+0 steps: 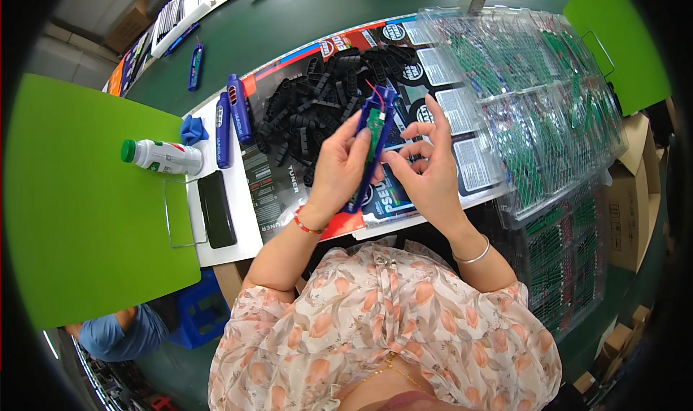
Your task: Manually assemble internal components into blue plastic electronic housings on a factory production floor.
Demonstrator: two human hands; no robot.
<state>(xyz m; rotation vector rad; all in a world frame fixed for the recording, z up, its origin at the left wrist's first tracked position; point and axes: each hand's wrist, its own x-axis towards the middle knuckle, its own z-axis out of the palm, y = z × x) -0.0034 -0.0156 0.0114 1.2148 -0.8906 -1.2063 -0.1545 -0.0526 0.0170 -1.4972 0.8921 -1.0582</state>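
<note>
My left hand [341, 158] grips a long dark blue plastic housing [388, 116], tilted over the table. A narrow green circuit board [375, 126] lies in the housing, with a white connector and thin red wires at its upper end. Close to the housing's right side is my right hand [429, 172], its fingers apart and partly bent, one pointing up. Nothing can be seen held in it; its thumb tip is close to the housing, and contact is hard to judge. Beyond my hands is a heap of black plastic parts [307, 115].
Clear plastic trays [520, 115] of green circuit boards stand at right, near a cardboard box [628, 194]. To the left are blue casings [224, 133], a phone [216, 209], a white bottle [162, 157] with green cap, and a green panel [94, 209]. Another person's sleeve [123, 335] shows lower left.
</note>
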